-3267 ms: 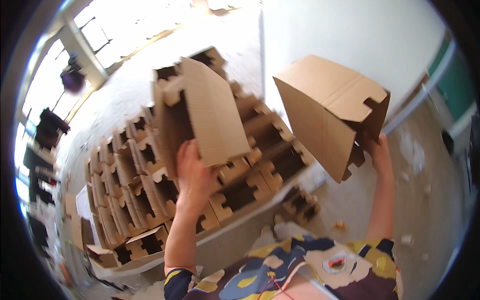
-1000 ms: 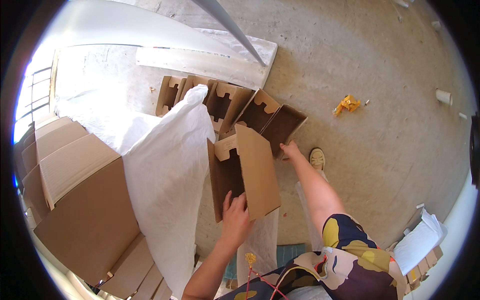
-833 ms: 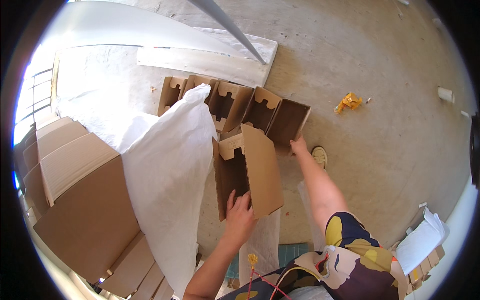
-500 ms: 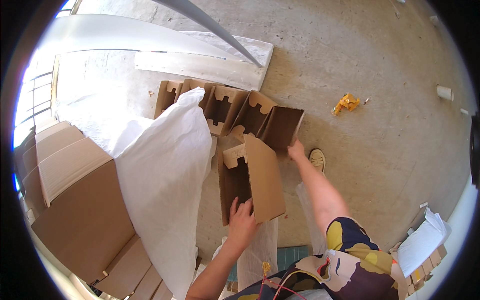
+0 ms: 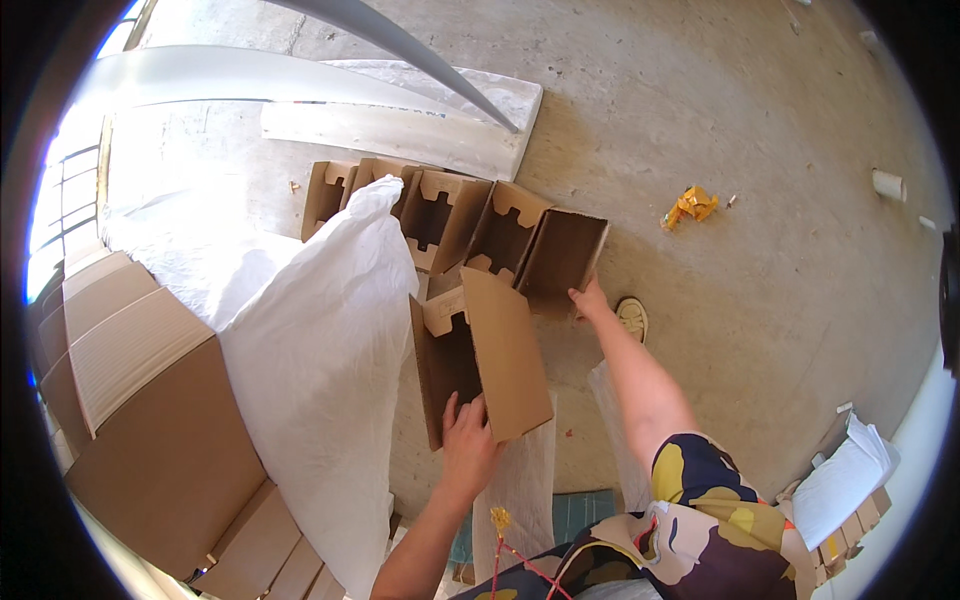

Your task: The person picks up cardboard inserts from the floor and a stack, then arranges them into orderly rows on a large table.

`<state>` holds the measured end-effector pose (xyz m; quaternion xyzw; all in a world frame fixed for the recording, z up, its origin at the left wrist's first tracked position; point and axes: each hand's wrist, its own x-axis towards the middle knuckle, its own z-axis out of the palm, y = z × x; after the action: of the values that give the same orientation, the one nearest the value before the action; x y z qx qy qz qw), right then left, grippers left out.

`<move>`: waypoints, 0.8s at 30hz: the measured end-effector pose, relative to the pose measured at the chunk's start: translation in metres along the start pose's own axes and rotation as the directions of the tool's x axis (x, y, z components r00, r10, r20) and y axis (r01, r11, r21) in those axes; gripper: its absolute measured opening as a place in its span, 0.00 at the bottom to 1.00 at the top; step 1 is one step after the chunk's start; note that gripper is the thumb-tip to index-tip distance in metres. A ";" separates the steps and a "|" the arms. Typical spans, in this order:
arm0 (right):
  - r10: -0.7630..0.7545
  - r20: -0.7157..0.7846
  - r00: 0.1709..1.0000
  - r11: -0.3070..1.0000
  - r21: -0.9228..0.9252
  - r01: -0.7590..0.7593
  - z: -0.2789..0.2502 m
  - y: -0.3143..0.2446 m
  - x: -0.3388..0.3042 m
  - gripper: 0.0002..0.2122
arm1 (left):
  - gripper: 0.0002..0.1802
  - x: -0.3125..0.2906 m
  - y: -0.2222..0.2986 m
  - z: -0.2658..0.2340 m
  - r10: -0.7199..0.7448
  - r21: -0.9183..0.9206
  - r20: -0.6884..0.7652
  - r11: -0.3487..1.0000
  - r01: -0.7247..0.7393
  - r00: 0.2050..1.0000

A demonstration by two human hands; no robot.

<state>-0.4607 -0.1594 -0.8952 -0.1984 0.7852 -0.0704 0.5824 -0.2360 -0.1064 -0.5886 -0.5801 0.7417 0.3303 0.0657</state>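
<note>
My left hand [image 5: 470, 445] grips the near edge of an open brown cardboard box [image 5: 514, 360], its fingers hooked over the rim and partly inside. This box is tilted, with a cut-out flap showing at its far end. My right hand [image 5: 590, 297] holds the near right corner of another open cardboard box [image 5: 566, 255], at the right end of a row. To its left stand several similar open boxes [image 5: 460, 235] side by side, their notched flaps folded inward. A white sheet [image 5: 310, 370] partly covers the left ones.
Large folded cardboard [image 5: 165, 440] is piled at the left. Beyond the row lies a white slab [image 5: 400, 130] bearing a grey pole [image 5: 420, 55]. Crumpled orange tape [image 5: 692, 204] lies on the concrete floor at the right. A white package [image 5: 845, 470] rests at the lower right.
My left hand and the near box have shifted a little to the left, away from the row's right end. My right hand stays on the end box, almost unmoved.
</note>
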 end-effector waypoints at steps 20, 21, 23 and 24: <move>-0.146 0.272 0.951 0.926 0.376 0.034 -0.166 -0.001 -0.213 0.61 | 0.21 0.074 0.085 0.050 0.525 0.160 0.103 0.829 -0.536 0.845; -0.139 0.269 0.953 0.914 0.405 0.019 -0.167 -0.001 -0.215 0.61 | 0.18 0.078 0.092 0.056 0.537 0.157 0.105 0.822 -0.547 0.837; -0.128 0.267 0.955 0.886 0.463 -0.011 -0.168 0.002 -0.216 0.62 | 0.13 0.085 0.099 0.074 0.559 0.146 0.057 0.815 -0.561 0.827; -0.133 0.260 0.956 0.890 0.457 0.000 -0.170 0.003 -0.216 0.62 | 0.11 0.088 0.101 0.085 0.569 0.136 0.007 0.814 -0.564 0.823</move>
<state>-0.5693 -0.0919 -0.6519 -0.0928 0.6480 -0.2419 0.7162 -0.3791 -0.1198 -0.6548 -0.3331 0.9018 0.2750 -0.0097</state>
